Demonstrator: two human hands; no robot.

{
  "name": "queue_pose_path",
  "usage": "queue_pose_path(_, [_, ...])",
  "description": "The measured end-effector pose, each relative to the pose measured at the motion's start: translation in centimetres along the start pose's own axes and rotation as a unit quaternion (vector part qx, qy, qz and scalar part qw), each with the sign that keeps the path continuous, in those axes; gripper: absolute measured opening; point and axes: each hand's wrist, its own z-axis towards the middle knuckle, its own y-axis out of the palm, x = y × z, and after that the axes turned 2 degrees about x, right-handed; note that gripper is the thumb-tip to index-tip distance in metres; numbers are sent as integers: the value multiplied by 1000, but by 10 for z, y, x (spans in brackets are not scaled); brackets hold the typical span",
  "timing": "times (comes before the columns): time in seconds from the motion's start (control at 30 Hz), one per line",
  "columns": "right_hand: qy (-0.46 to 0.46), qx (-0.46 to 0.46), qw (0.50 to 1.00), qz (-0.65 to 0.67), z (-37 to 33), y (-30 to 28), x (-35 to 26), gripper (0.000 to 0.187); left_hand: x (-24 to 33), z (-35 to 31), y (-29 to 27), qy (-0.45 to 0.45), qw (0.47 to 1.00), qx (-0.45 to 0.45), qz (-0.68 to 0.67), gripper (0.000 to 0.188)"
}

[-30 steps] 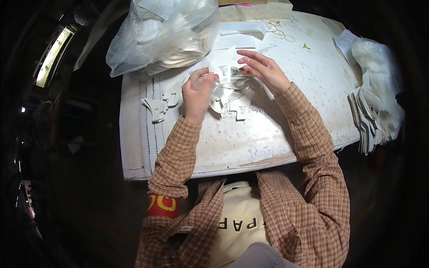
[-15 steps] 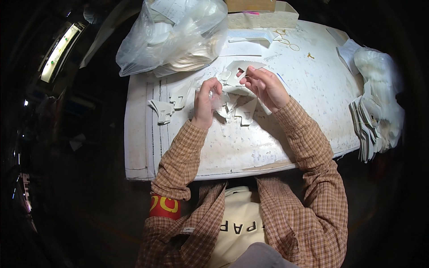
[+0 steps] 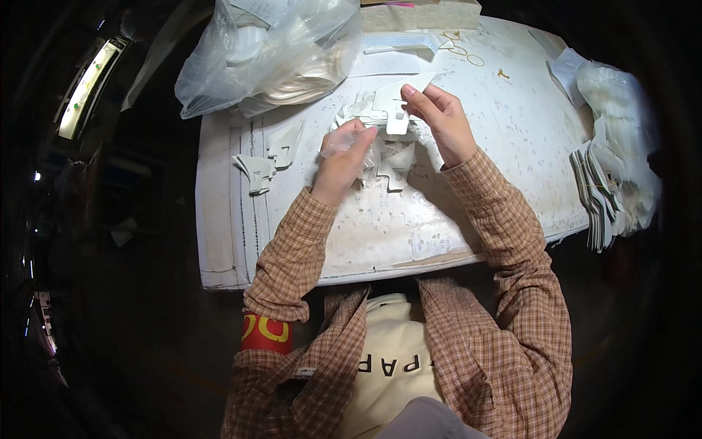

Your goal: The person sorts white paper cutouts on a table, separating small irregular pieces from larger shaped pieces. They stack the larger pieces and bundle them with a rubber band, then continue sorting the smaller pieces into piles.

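Note:
Between the thumb and fingers of my right hand (image 3: 444,123) is a flat white cut-out card (image 3: 389,102) with a notched edge and a small slot. My left hand (image 3: 341,162) is closed on a crumpled piece of clear plastic (image 3: 336,145), and its thumb points toward the card's lower edge. Under and between the hands lie more white cut-out cards (image 3: 395,162) in a loose heap, partly hidden by the hands. To the left of my left hand, a small fanned stack of similar cards (image 3: 256,173) rests beside a few others (image 3: 285,146).
A large clear plastic bag (image 3: 212,73) with pale stacked pieces sits at the far left of the white table (image 3: 453,234). Rubber bands (image 3: 475,60) and a blue-white face mask (image 3: 401,42) lie at the back. Bundled cards (image 3: 596,194) and plastic wrap (image 3: 618,124) hang over the right edge.
My right hand has brought the white card upright and more face-on, nearer the left hand. The left thumb has stretched toward it. The whole view has shifted slightly.

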Motion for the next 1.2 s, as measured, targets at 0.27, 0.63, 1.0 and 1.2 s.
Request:
queue_pose_path(0.27, [68,-193,879,-430,12,-45,10,36,2,9,-13,49,983,55,-166,27])
queue_pose_path(0.63, [37,-121,968,-215,13,-42,-13,28,6,0,-2,52,991,-38,115,24])
queue_pose_path(1.0, [17,-64,994,-87,13,-42,-23,29,3,1,-2,31,999,22,26,22])
queue_pose_path(1.2, [-18,-103,989,-106,-1,-16,-8,51,5,0,2,-2,999,32,26,25])
